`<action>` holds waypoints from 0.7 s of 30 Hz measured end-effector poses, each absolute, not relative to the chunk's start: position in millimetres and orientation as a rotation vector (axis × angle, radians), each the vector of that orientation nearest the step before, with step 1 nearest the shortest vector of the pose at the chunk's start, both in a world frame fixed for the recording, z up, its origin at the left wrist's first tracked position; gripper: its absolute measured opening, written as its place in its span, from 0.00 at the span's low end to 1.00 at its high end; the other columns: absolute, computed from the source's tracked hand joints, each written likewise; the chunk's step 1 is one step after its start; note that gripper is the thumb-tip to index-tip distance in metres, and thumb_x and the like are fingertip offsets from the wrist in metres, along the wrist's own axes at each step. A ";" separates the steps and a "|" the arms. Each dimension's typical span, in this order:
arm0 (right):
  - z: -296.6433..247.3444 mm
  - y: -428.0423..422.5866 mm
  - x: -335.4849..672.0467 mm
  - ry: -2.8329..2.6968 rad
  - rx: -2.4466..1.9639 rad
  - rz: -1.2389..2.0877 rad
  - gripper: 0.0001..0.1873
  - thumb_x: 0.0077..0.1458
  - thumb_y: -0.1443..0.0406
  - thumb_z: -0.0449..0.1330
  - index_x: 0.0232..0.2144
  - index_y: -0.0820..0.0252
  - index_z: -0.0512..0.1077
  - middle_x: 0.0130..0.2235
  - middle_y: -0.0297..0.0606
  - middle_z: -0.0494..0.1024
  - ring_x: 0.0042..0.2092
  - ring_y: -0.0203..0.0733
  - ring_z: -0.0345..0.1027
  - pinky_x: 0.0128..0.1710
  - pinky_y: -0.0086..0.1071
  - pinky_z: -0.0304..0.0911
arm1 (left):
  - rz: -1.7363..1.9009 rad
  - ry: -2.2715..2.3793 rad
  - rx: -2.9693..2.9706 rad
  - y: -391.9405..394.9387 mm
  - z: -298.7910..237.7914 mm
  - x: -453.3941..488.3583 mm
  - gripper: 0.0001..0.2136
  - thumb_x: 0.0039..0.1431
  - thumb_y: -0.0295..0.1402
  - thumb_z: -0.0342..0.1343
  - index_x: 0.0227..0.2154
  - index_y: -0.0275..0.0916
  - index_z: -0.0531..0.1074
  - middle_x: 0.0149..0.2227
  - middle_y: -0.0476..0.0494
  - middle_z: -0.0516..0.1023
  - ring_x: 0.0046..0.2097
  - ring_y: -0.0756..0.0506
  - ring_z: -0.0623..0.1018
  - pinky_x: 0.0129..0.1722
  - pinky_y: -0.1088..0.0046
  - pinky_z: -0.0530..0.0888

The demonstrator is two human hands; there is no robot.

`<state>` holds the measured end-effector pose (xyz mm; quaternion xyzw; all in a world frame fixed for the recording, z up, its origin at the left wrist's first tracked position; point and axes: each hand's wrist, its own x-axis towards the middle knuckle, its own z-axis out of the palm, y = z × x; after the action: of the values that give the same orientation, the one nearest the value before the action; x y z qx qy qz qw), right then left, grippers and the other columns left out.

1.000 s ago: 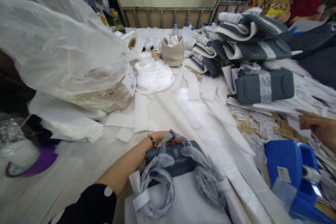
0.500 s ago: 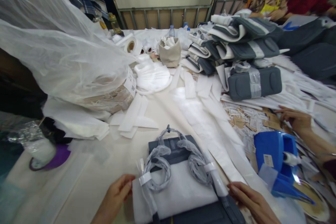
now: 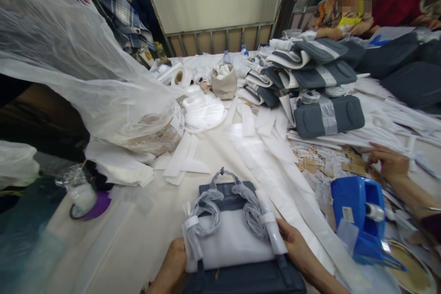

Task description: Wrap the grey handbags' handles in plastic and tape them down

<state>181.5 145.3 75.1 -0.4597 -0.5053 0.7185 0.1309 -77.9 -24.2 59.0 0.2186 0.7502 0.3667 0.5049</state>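
Observation:
A dark blue-grey bag point(image 3: 241, 278) lies in front of me at the table's near edge. White foam sheet point(image 3: 237, 239) covers its middle. Its top handle point(image 3: 223, 172) stands up in a loop, and the coiled straps point(image 3: 255, 216) are wrapped in clear plastic. My left hand point(image 3: 174, 259) grips the bag's left side, fingers partly hidden behind the foam. On the opposite side my right hand point(image 3: 294, 243) is closed around the edge, beside a plastic-wrapped strap end.
A blue tape dispenser point(image 3: 351, 206) stands right, near another person's hand point(image 3: 389, 161). Several wrapped bags point(image 3: 329, 117) are piled behind it. Purple tape point(image 3: 99, 204) lies left, below a plastic-covered bundle point(image 3: 155, 133). White foam strips point(image 3: 255, 156) spread over the middle.
Both my hands have moved inward and closed on the bag's sides. The bag's sides look drawn in and straighter. The view has tilted up slightly.

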 end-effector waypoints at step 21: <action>58.8 153.0 165.7 -1.792 -1.677 1.708 0.10 0.38 0.59 0.57 0.26 0.57 0.71 0.28 0.38 0.78 0.38 0.53 0.70 0.40 0.40 0.63 | 1.046 2.045 0.858 13.8 78.1 -91.1 0.12 0.50 0.40 0.51 0.27 0.38 0.76 0.29 0.47 0.79 0.34 0.41 0.76 0.38 0.69 0.73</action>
<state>165.7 153.0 58.8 -0.5593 -0.5975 0.5695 0.0760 -91.1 13.8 78.1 0.3292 0.7850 0.4015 0.3380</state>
